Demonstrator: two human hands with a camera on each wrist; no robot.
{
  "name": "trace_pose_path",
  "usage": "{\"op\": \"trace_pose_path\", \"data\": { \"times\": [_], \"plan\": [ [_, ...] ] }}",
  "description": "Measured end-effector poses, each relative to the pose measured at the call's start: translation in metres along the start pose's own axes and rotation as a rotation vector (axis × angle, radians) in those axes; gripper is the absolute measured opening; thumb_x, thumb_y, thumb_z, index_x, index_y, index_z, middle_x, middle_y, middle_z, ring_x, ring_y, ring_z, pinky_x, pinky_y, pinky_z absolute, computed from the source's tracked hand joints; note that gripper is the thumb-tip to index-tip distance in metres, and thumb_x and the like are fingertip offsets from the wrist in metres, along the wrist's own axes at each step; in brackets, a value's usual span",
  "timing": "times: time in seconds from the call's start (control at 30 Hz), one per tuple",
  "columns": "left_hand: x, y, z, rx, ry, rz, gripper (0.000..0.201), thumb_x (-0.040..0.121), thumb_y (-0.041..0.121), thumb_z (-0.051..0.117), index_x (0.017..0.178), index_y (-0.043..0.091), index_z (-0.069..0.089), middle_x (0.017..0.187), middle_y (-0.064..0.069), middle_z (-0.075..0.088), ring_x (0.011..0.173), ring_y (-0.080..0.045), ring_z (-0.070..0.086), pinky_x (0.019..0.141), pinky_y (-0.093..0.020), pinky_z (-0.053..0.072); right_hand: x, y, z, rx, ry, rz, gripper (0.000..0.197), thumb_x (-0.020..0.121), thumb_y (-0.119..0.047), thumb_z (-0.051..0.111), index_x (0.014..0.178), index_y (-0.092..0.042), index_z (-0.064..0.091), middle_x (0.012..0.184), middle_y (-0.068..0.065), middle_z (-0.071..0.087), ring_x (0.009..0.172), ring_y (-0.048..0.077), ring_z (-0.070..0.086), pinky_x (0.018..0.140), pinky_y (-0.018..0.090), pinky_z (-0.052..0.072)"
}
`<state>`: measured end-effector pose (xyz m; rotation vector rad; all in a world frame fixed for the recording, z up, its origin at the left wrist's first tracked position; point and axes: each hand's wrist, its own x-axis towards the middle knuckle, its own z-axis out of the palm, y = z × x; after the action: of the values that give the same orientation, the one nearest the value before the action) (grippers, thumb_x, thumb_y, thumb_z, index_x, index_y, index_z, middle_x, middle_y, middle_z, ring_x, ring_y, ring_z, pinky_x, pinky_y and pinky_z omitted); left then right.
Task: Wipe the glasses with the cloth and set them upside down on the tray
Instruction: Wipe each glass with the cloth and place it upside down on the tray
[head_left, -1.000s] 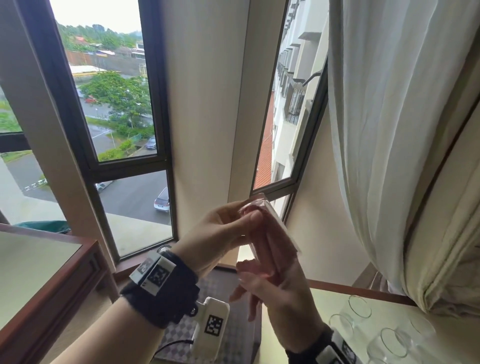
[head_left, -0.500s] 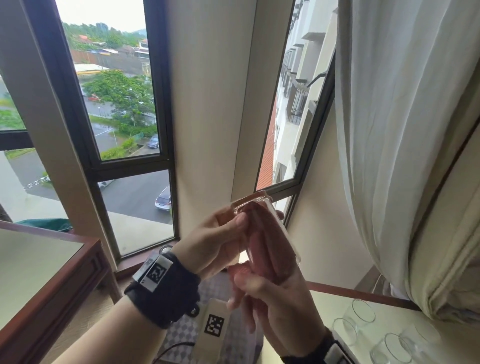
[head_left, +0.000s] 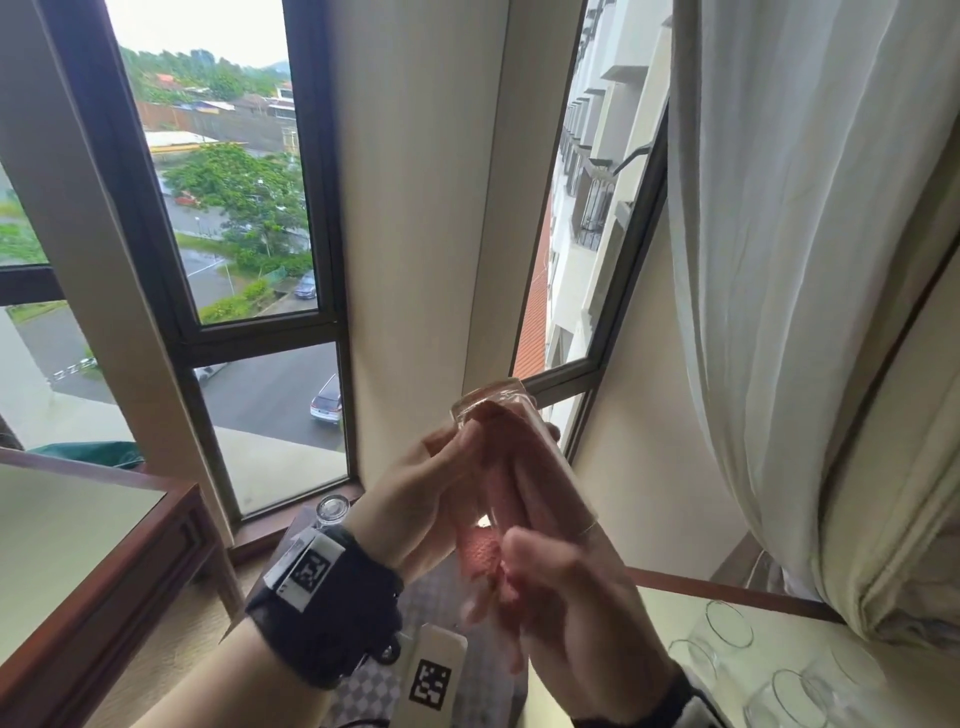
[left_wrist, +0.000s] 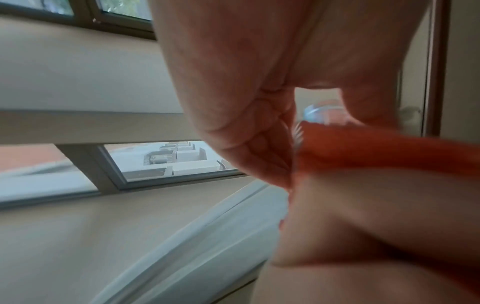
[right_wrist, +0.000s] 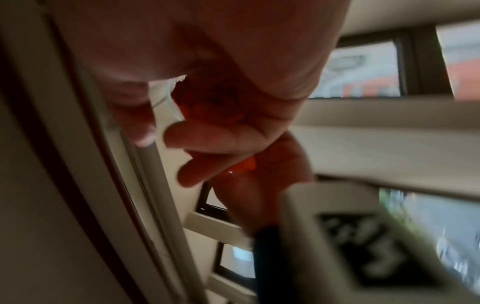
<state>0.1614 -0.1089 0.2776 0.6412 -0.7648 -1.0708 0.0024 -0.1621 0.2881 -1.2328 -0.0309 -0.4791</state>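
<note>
I hold a clear glass (head_left: 563, 480) up in front of the window, tilted, with its thick base at the top left. My left hand (head_left: 431, 483) grips its side near the base. An orange-pink cloth (head_left: 480, 558) is stuffed inside the glass and bunches out at its mouth. There my right hand (head_left: 566, 613) holds it with curled fingers. The left wrist view shows the cloth (left_wrist: 376, 148) below the glass base (left_wrist: 315, 113). In the right wrist view the cloth (right_wrist: 207, 107) sits in my right palm beside the glass rim (right_wrist: 166, 102).
Several clear glasses (head_left: 727, 629) stand mouth-up on the table at the lower right, under a white curtain (head_left: 805, 312). A checkered surface (head_left: 436, 587) lies below my hands, and one glass (head_left: 332, 506) shows behind my left wrist. A wooden table (head_left: 104, 571) stands left.
My right hand has moved up to the glass's mouth and its fingers have curled in on the cloth. The left hand keeps its grip, and the glass has stayed raised.
</note>
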Motion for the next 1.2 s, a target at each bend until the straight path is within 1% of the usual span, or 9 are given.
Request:
{"op": "trace_pose_path", "data": {
  "times": [0.17,0.27,0.4,0.5,0.57,0.73,0.93,1.1,1.2],
  "plan": [
    [0.001,0.003,-0.005,-0.060,-0.057,0.051,0.070,0.094,0.039,0.079,0.151,0.007,0.055,0.154,-0.023,0.054,0.139,-0.035,0.055,0.120,-0.054,0.040,0.005,-0.016,0.005,0.386,-0.004,0.048,0.049,0.098,-0.035,0.049,0.144,-0.017,0.052,0.133,0.042,0.050,0.042,0.014,0.062,0.034,0.019,0.040],
    [0.001,-0.001,-0.007,0.002,0.064,0.015,0.078,0.093,0.044,0.077,0.152,0.001,0.050,0.156,-0.025,0.051,0.146,-0.037,0.049,0.121,-0.051,0.042,0.011,-0.018,0.005,0.088,0.350,0.028,0.033,0.094,-0.041,0.060,0.116,-0.020,0.071,0.100,0.052,0.053,0.029,0.014,0.046,0.030,0.017,0.036],
    [-0.002,-0.008,-0.008,0.222,0.244,-0.082,0.055,0.103,0.040,0.056,0.137,-0.002,0.062,0.139,-0.030,0.064,0.127,-0.036,0.064,0.110,-0.045,0.052,0.012,-0.010,-0.004,-0.521,0.591,-0.149,0.015,0.090,-0.034,0.068,0.097,-0.021,0.071,0.071,0.011,0.072,0.036,0.016,0.052,0.035,0.022,0.041],
    [-0.003,0.003,0.004,0.304,0.271,-0.128,0.066,0.105,0.055,0.052,0.139,-0.001,0.061,0.133,-0.031,0.066,0.117,-0.038,0.065,0.110,-0.051,0.049,0.012,0.002,-0.015,-1.036,0.531,-0.460,0.013,0.093,-0.025,0.071,0.105,-0.020,0.071,0.081,-0.011,0.073,0.062,0.001,0.068,0.056,0.016,0.054],
    [-0.001,0.016,0.015,0.312,0.221,-0.144,0.086,0.093,0.074,0.047,0.139,0.002,0.061,0.123,-0.023,0.072,0.110,-0.030,0.068,0.106,-0.045,0.052,0.011,0.014,-0.022,-1.230,0.424,-0.571,0.020,0.097,-0.021,0.069,0.115,-0.015,0.072,0.109,-0.006,0.072,0.093,0.004,0.071,0.077,0.020,0.059],
    [0.004,0.042,0.036,0.395,0.199,-0.032,0.051,0.085,0.058,0.077,0.102,0.011,0.080,0.102,-0.016,0.075,0.095,-0.026,0.074,0.089,-0.031,0.061,0.007,0.023,-0.023,-1.502,0.332,-0.557,0.036,0.089,-0.024,0.063,0.124,-0.022,0.054,0.101,0.004,0.073,0.074,0.019,0.070,0.064,0.036,0.063],
    [-0.002,0.030,0.032,0.281,0.086,0.038,0.052,0.072,0.041,0.097,0.102,0.001,0.079,0.100,-0.021,0.076,0.092,-0.027,0.075,0.085,-0.033,0.063,0.003,0.009,-0.005,-1.061,0.302,-0.367,0.054,0.093,-0.025,0.066,0.141,-0.041,0.047,0.101,-0.027,0.067,0.074,0.014,0.072,0.063,0.022,0.061],
    [-0.007,0.029,0.018,0.061,-0.202,0.035,0.076,0.084,0.032,0.089,0.139,-0.009,0.058,0.136,-0.034,0.056,0.122,-0.037,0.064,0.110,-0.046,0.052,-0.012,-0.015,0.015,-0.281,0.085,-0.112,0.068,0.087,0.010,0.061,0.142,-0.026,0.046,0.078,0.022,0.066,0.052,0.033,0.068,0.038,0.030,0.050],
    [-0.002,0.024,0.019,0.113,-0.087,0.045,0.081,0.078,0.040,0.092,0.131,-0.013,0.062,0.130,-0.045,0.058,0.119,-0.040,0.064,0.105,-0.044,0.056,-0.007,-0.011,0.012,-0.298,0.064,-0.126,0.068,0.091,0.005,0.061,0.138,-0.043,0.049,0.078,0.017,0.068,0.053,0.031,0.068,0.039,0.031,0.051]
  ]
}}
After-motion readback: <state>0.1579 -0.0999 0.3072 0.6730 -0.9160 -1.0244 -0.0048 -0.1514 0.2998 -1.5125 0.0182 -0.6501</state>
